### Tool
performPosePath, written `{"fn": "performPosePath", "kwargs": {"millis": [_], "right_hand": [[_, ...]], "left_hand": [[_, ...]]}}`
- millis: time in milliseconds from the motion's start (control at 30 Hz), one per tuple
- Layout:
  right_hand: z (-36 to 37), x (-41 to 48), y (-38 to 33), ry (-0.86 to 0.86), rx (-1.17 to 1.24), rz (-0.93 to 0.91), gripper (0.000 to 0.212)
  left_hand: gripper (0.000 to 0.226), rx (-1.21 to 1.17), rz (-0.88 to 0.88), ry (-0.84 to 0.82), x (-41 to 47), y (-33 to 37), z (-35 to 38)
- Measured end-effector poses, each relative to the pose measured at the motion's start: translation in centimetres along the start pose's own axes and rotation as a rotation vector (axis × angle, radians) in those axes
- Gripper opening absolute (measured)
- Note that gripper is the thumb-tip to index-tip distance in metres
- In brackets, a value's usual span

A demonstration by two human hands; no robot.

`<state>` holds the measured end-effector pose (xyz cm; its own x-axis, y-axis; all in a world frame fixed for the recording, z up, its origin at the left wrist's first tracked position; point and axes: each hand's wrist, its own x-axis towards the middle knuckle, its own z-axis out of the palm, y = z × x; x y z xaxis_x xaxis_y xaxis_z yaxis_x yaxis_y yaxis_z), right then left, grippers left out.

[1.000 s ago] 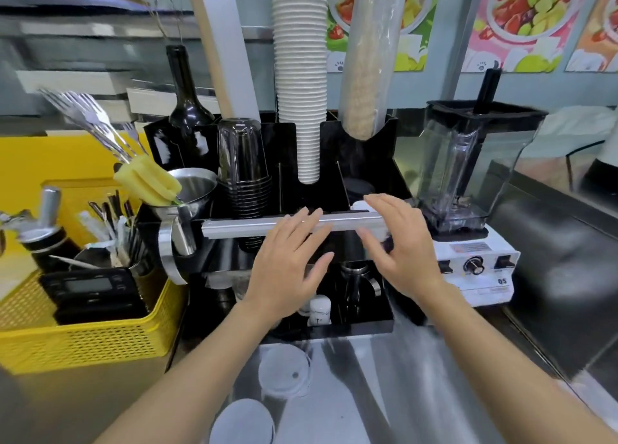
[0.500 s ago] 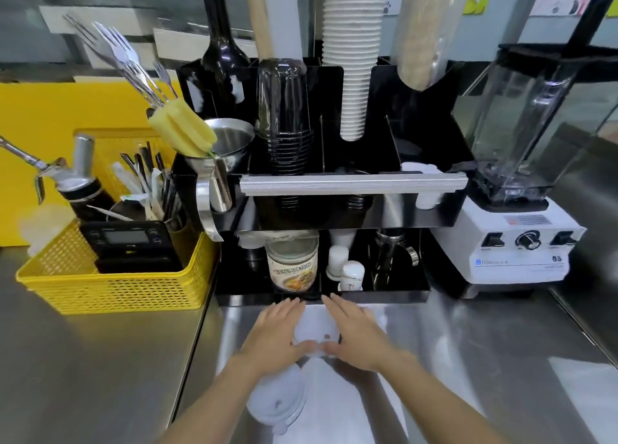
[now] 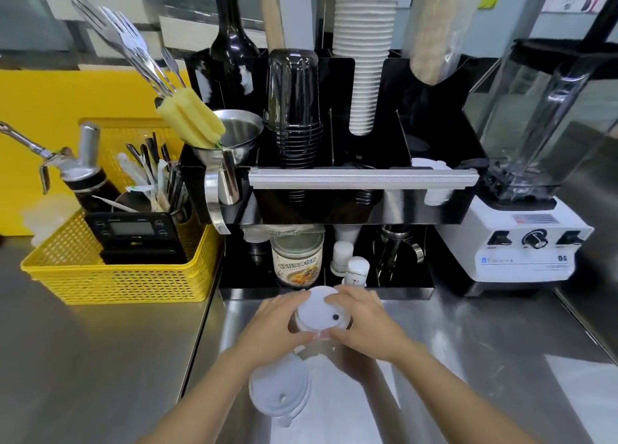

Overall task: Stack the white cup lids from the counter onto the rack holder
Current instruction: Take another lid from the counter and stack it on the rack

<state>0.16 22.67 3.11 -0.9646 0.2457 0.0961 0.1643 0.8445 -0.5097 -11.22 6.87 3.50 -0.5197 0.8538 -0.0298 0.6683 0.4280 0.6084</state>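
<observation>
Nearest on the steel counter [image 3: 468, 360] lies a loose pile of white lids [image 3: 279, 388]; just beyond, the left hand [image 3: 272, 328] and right hand [image 3: 363, 323] clasp a small stack of lids [image 3: 317, 313] from both sides, before the black rack holder [image 3: 351, 206]

Basket [image 3: 127, 286] left of rack [image 3: 334, 212], blender [image 3: 521, 243] right, lids [image 3: 279, 390] before.

Steel counter [image 3: 100, 360] — yellow basket [image 3: 117, 276], black rack [image 3: 334, 209], blender [image 3: 521, 249], lids [image 3: 279, 393].
</observation>
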Motion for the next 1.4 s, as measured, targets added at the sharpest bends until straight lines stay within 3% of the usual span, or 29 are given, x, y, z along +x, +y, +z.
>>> {"fn": "performPosePath", "kwargs": {"millis": [167, 367, 667, 900, 1033, 1167, 1300, 1400], "right_hand": [[-5.9, -1.2, -2.3, 0.170, 0.042, -0.073, 0.067], [-13.8, -2.9, -3.8, 0.382, -0.020, -0.184, 0.055], [-24.8, -1.5, -2.7, 0.568, -0.171, -0.139, 0.064], [-28.4, 2.3, 0.6, 0.473, -0.325, -0.050, 0.066], [-28.3, 4.5, 2.1, 0.380, -0.337, -0.009, 0.049], [-27.5, 6.0, 3.3, 0.238, -0.388, 0.059, 0.053], [-26.9, 6.7, 4.1, 0.078, -0.560, 0.123, 0.044], [-27.0, 6.9, 4.2, -0.070, -0.531, 0.180, 0.056]], "left_hand": [[0.075, 0.025, 0.166, 0.138, -0.2, 3.8, -3.7], [0.076, 0.077, 0.417, 0.262, 0.9, 10.7, -8.3], [0.075, 0.170, 0.603, 0.258, 9.2, 19.6, -13.8], [0.070, 0.351, 0.591, 0.178, 15.2, 22.2, -14.9], [0.059, 0.430, 0.568, 0.162, 17.6, 21.9, -14.8], [0.052, 0.510, 0.499, 0.075, 19.5, 20.7, -13.7], [0.034, 0.668, 0.450, -0.035, 20.2, 20.5, -11.5], [0.036, 0.669, 0.475, -0.027, 20.0, 20.4, -10.9]]}}
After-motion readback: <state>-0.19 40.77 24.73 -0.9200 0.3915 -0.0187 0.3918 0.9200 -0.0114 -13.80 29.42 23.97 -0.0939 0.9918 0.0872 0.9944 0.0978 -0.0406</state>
